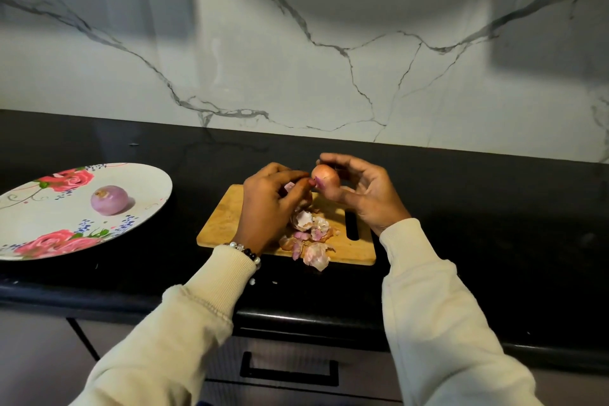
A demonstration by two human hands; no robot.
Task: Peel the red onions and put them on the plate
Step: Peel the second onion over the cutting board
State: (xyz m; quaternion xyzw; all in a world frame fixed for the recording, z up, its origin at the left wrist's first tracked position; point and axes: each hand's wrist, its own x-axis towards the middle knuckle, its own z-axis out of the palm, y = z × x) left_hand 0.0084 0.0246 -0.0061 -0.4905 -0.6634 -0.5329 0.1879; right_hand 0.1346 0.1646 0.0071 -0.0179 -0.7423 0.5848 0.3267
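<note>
My right hand (pixel 361 194) grips a small red onion (pixel 325 176) with its papery skin on, held above the far edge of the wooden cutting board (pixel 224 224). My left hand (pixel 272 204) is beside it, fingertips pinching at the onion's left side, with a scrap of pink skin showing under the fingers. One peeled purple onion (pixel 109 200) lies on the flowered plate (pixel 145 181) at the left.
A heap of onion skins (pixel 311 241) lies on the board's near half and spills over its front edge. The board sits on a black counter (pixel 494 208) below a marble wall. A drawer handle (pixel 290 372) is under the counter edge.
</note>
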